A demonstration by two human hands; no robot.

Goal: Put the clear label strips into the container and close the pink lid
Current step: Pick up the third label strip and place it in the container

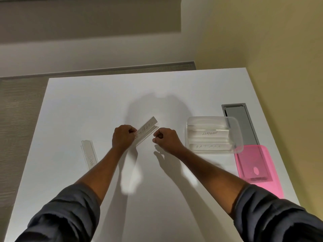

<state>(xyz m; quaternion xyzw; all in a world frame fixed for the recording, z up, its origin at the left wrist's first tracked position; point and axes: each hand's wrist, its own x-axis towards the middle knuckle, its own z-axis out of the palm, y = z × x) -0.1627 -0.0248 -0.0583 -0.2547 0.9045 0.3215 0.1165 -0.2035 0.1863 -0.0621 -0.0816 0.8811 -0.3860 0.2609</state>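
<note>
My left hand [123, 137] grips the near end of a clear label strip [146, 131] with handwriting on it, held tilted above the middle of the white table [104, 102]. My right hand [165, 139] is curled into a fist just right of the strip, not clearly touching it. Another clear strip marked "DOG" [90, 157] lies flat on the table to the left. The clear container [214, 135] stands open at the right with two strips inside, reading "ELEPHANT" and "BATMAN". The pink lid [258, 169] lies flat beside the container, nearer to me.
A grey recessed cable hatch [244, 123] sits in the table behind the container, near the right edge. A yellowish wall runs along the right side. The table's left and far edges drop to a carpeted floor.
</note>
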